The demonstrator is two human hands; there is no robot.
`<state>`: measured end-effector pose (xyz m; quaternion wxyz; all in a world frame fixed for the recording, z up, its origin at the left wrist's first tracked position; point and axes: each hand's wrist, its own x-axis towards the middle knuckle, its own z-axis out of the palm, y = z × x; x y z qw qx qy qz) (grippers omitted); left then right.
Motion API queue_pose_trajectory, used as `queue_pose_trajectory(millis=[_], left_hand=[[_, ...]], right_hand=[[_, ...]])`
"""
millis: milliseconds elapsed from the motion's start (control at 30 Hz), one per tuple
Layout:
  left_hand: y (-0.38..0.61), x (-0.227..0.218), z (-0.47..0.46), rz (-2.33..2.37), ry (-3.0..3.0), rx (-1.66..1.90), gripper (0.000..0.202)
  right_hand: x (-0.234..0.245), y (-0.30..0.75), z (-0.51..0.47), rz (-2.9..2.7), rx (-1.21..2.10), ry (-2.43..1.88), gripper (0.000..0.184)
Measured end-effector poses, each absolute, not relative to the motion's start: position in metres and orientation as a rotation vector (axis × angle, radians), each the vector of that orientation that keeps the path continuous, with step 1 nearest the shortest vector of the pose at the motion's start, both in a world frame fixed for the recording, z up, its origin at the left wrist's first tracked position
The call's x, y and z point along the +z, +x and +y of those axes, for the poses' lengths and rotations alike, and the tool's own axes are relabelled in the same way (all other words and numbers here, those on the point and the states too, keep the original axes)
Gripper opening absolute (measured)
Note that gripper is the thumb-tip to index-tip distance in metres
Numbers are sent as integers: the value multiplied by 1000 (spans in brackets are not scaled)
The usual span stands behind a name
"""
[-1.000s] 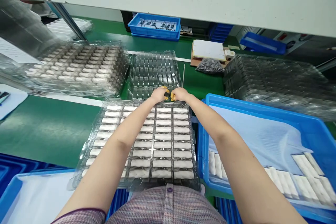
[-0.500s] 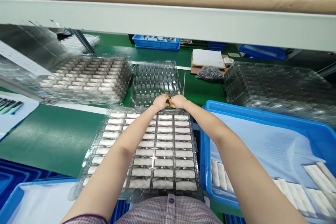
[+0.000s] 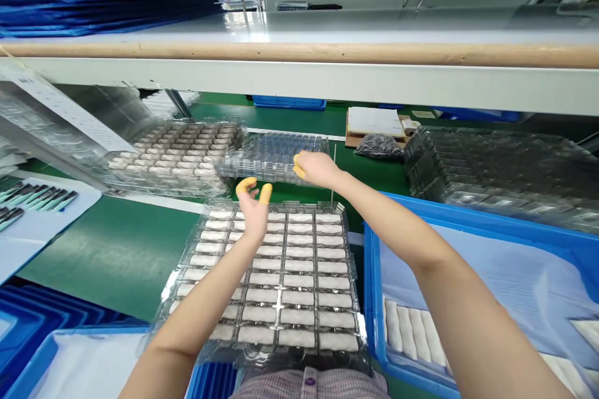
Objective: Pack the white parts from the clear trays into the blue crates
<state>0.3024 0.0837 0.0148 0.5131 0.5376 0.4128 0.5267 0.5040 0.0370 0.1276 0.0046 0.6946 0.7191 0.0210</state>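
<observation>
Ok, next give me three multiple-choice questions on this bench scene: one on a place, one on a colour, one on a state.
1. Where is the blue crate relative to the filled clear tray? A) right of it B) left of it C) on top of it
2. What colour are the finger cots? A) green B) yellow C) white
3. How is the left hand held? A) gripping a white roll B) flat on the bench C) raised, fingers spread

1: A, the crate lies on the tray's right.
2: B, yellow caps show on the fingertips.
3: C, it hangs above the tray, fingers apart.
</observation>
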Motion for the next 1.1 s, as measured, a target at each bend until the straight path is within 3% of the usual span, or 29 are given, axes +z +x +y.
queue_pose_trajectory(millis=[167,300,767,1100], left_hand=[[269,5,67,958,862,1083,51],[262,0,53,911,579,983,39],[240,-3,32,773,605,1020,46],[239,-21,20,786,585,1010,56]], right_hand=[[123,426,-10,2352,-64,2075,30],[106,388,-28,2346,-210,1942,26],[124,392,-8,2385,-284,1684,30],[128,346,-1,2186,-181,1587,19]])
